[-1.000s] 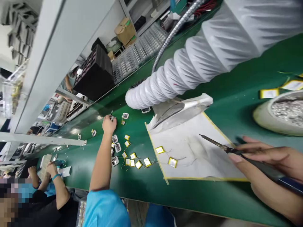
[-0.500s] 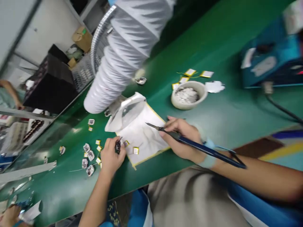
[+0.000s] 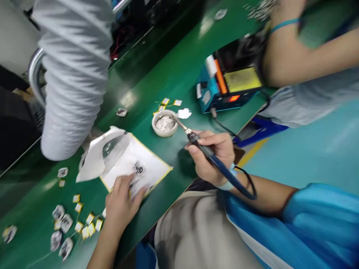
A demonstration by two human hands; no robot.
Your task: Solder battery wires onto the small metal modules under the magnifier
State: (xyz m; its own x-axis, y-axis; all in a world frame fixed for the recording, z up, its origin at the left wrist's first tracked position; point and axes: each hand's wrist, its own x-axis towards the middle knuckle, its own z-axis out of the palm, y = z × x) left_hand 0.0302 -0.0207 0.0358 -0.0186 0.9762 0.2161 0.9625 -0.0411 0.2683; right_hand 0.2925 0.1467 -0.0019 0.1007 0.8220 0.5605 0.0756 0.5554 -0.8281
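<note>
My right hand (image 3: pixel 211 158) is closed around the dark handle of a soldering iron (image 3: pixel 202 144). The iron's tip reaches the right rim of a small pale bowl (image 3: pixel 164 131) filled with whitish material; whether it touches cannot be made out. On the white sheet with yellow edges (image 3: pixel 159 164), a small circuit board in a white casing (image 3: pixel 138 168) lies just past my left fingertips. My left hand (image 3: pixel 122 203) rests over the sheet's near left part, thumb and fingers apart. A yellow-edged piece beneath it is mostly hidden.
A wide grey ribbed hose (image 3: pixel 75 82) hangs at the left. Yellow-edged battery cells (image 3: pixel 89 224) and several white-cased boards (image 3: pixel 66 224) lie left. Behind the bowl stands a soldering station (image 3: pixel 224 97) with a cable. Another person's arm (image 3: pixel 297 56) is at upper right.
The view has swung right. The soldering iron has moved from above the sheet to the bowl. The dark board that my left hand held is released; a board now lies on the sheet.
</note>
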